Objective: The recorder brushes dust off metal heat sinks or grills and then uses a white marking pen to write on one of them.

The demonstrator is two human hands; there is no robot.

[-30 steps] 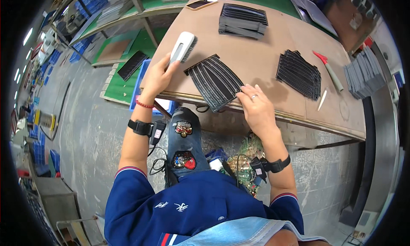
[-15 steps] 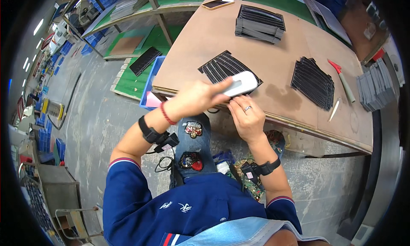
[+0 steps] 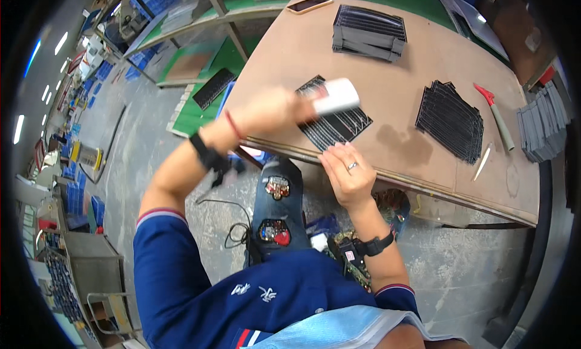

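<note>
My left hand (image 3: 284, 111), blurred by motion, is closed round a smooth white rounded block (image 3: 339, 97) above a black striped sheet (image 3: 334, 131). The block hides part of the sheet, which lies near the table's front edge. Fingers stretched forward and close together, my right hand (image 3: 351, 176) rests its fingertips at the sheet's near corner. A ring shows on one of its fingers. To the right lies a fanned pile of similar black pieces (image 3: 449, 122). Farther back stands a tall stack of black and grey pieces (image 3: 370, 33).
On the brown tabletop (image 3: 272, 64), a red-and-grey tool (image 3: 495, 116) and a thin white stick (image 3: 482, 162) lie right. Grey stacked pieces (image 3: 540, 126) stand beyond them. A phone (image 3: 310, 5) lies at the back. Left of the table, a black piece (image 3: 213, 88) rests on a green surface.
My left hand has swung the white block up and left, away from my right fingers. More of the striped sheet shows. My right fingers have straightened at its near edge.
</note>
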